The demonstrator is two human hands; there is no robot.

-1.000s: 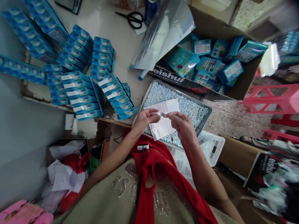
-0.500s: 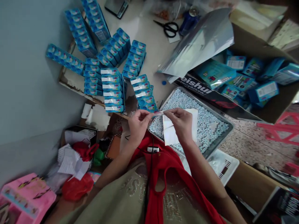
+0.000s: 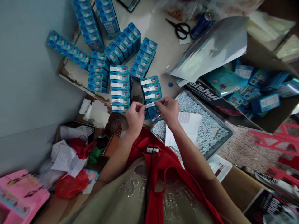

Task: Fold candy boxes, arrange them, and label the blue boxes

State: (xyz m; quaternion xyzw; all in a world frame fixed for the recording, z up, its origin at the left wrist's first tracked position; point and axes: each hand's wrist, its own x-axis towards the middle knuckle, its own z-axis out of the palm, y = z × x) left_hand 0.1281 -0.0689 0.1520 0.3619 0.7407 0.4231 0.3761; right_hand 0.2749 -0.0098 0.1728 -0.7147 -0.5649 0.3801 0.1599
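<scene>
A narrow white sticker strip (image 3: pixel 150 105) is stretched between my two hands, over one of the blue boxes (image 3: pixel 151 88) in the row before me. My left hand (image 3: pixel 135 119) pinches its left end with thumb and finger. At the right end, my right hand (image 3: pixel 170 111) has its fingers pressed down on the strip. Boxes farther up this row have similar white strips across their tops, as does the neighbouring row (image 3: pixel 119 84) on the left. Below my right hand, a white backing sheet (image 3: pixel 185 127) lies on small pale-blue pellets (image 3: pixel 207 121) in a metal tray (image 3: pixel 220 145).
More blue box rows (image 3: pixel 67 49) stand at the back left. Black scissors (image 3: pixel 182 30), a blue can (image 3: pixel 202 23) and a blue cap (image 3: pixel 170 84) are on the table. A silvery sheet (image 3: pixel 210 46) leans over an open carton (image 3: pixel 235 109) of blue boxes at the right.
Both hands have moved left and slightly up with the strip, from beside the tray to over the box row. The whole view has shifted a little.
</scene>
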